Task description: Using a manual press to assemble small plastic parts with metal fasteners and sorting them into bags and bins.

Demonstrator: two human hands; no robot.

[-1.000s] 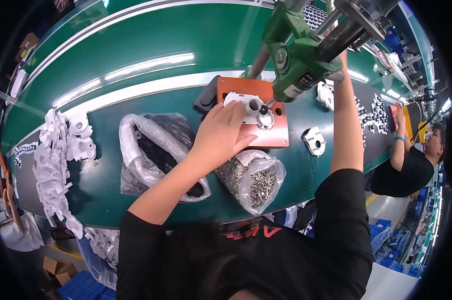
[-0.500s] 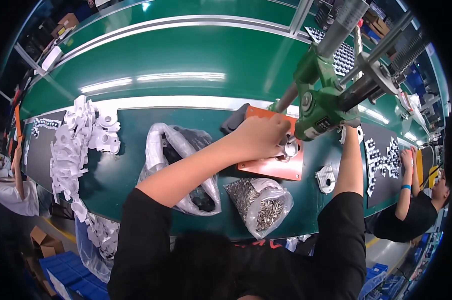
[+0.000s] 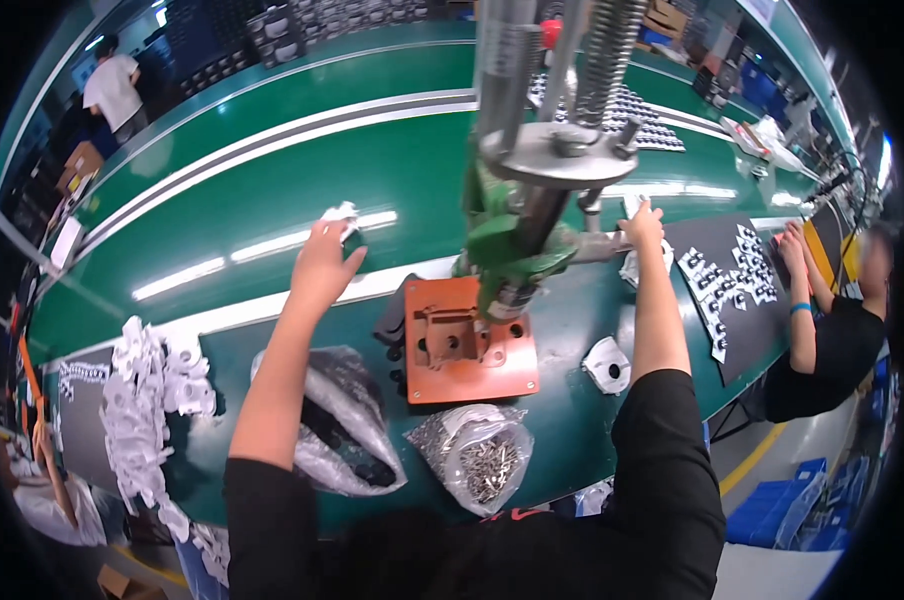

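Sitting nearest, screw bag [image 3: 450, 434]: clear plastic with its mouth open, holding a heap of small metal screws [image 3: 490, 470]
Dark bag [image 3: 344, 405]: left of the screws, mouth open, dark contents I cannot make out
Orange fixture [image 3: 472, 388]: behind the screw bag, its shaped recess [image 3: 452, 342] facing up; I see it well apart from both hands
White housing [image 3: 600, 362]: lying on the table [image 3: 572, 430] to the right of the fixture, touched by neither hand
Green press [image 3: 507, 255]: standing over the fixture, its metal handle [image 3: 600, 246] pointing right
Right hand [image 3: 644, 222]: at the end of that handle; from here I cannot tell whether the fingers are wrapped round it or only rest there
Left hand [image 3: 322, 262]: stretched past the pale rail [image 3: 397, 280], thumb spread from the fingers; I cannot tell whether they pinch the piece or merely touch it
White part [image 3: 344, 212]: at the left fingertips, beyond the rail; I judge the step in hand to be setting this piece out there
Green surface [image 3: 392, 170]: wide and glossy; to my mind the next move calls for a gentle, level release onto it
Far rows [image 3: 652, 115]: dark-and-white pieces lined up beyond the right hand
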